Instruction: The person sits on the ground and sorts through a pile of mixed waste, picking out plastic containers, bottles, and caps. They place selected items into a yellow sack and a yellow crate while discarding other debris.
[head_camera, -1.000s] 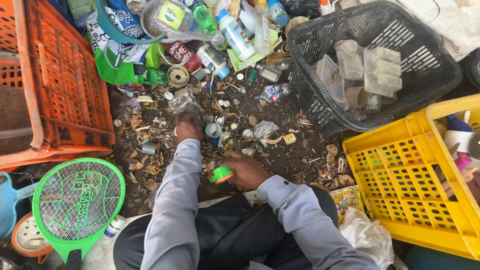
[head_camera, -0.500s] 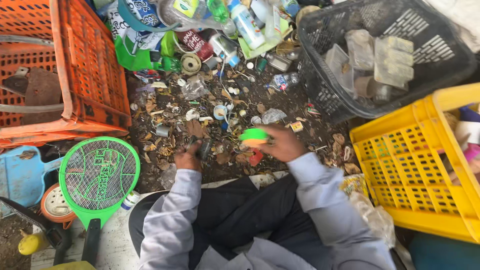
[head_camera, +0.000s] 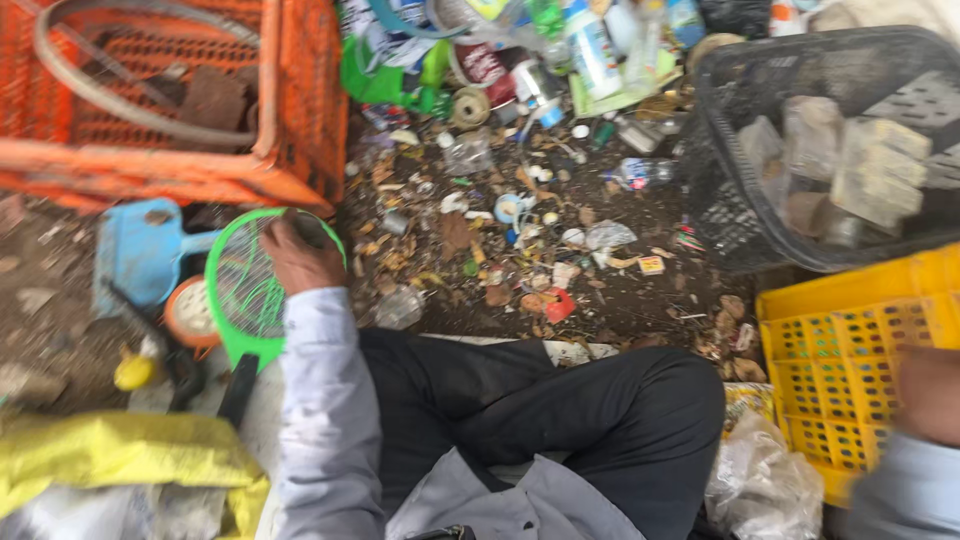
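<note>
The left hand rests on the netted head of the green racket, fingers curled, though whether they grip cannot be told; its handle runs back toward the knee. The right hand, blurred, hovers over the yellow crate, well apart

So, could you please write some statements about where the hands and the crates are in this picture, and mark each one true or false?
1. The left hand rests on the green racket-shaped swatter. True.
2. The right hand is over the orange crate. False: it is at the right edge, over the yellow crate; the orange crate is on the left.
3. The black basket holds pale blocky pieces. True.
4. The blue scoop lies inside the yellow crate. False: it lies on the ground left of the swatter.
5. The left hand holds a bottle. False: no bottle is in it; the bottles lie at the top of the litter.
</note>
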